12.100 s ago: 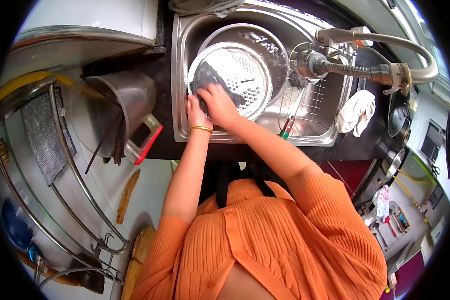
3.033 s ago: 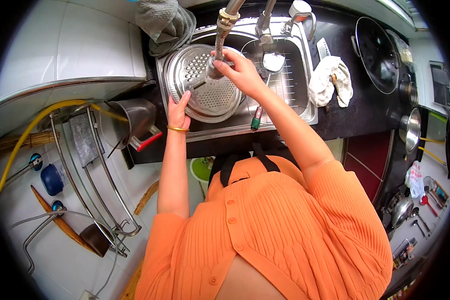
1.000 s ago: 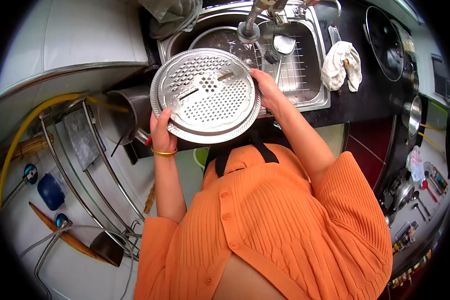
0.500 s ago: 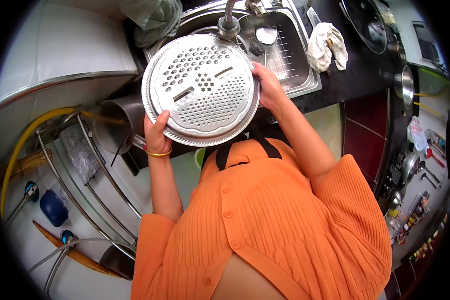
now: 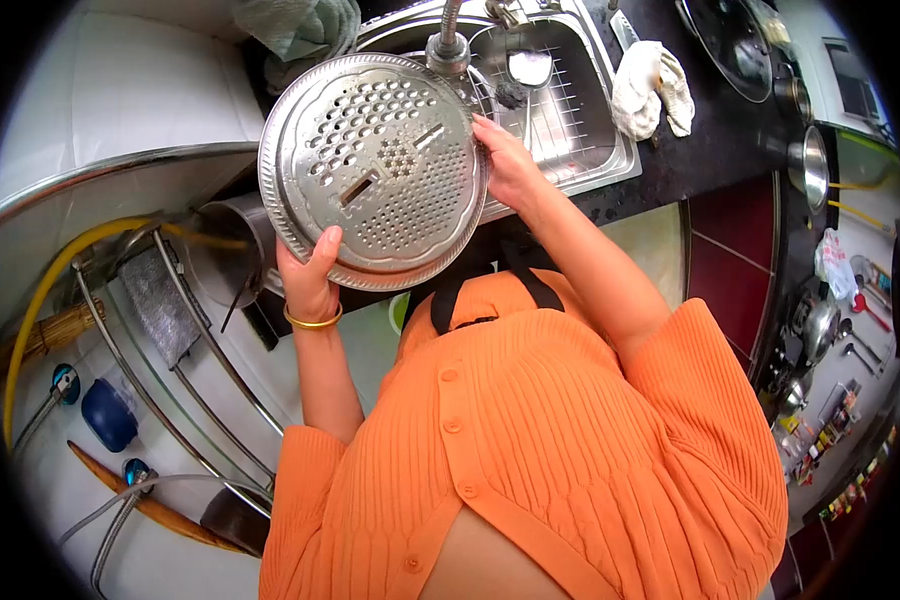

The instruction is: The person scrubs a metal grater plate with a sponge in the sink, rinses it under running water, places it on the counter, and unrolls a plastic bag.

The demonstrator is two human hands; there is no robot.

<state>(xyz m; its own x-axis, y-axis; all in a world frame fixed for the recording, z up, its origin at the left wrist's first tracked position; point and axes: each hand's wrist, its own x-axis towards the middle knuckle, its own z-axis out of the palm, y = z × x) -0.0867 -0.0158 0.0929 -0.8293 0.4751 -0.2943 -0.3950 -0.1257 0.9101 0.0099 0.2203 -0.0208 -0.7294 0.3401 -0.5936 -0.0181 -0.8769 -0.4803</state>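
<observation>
A round metal grater [image 5: 382, 170], shaped like a shallow disc with a crimped rim, is held up in front of the sink. Its face carries large holes, fine holes, star-shaped holes and two slots. My left hand [image 5: 311, 277] grips the lower left rim, thumb on top and fingers hidden underneath. On the opposite side, my right hand [image 5: 510, 163] is closed on the right rim with its fingers partly out of sight. The faucet [image 5: 448, 52] comes down just behind the disc's upper right edge.
Inside the steel sink [image 5: 577, 187] lie a wire rack, a shiny-headed utensil [image 5: 530, 68] and a dark scrubber [image 5: 511, 95]. A white cloth [image 5: 653, 90] rests on the black counter to the right. At left are a metal pot [image 5: 232, 245] and a tubular rack [image 5: 175, 290].
Both hands have moved the grater a little left and up. It has tilted, so its face looks darker with less glare. Both hands still hold its rim.
</observation>
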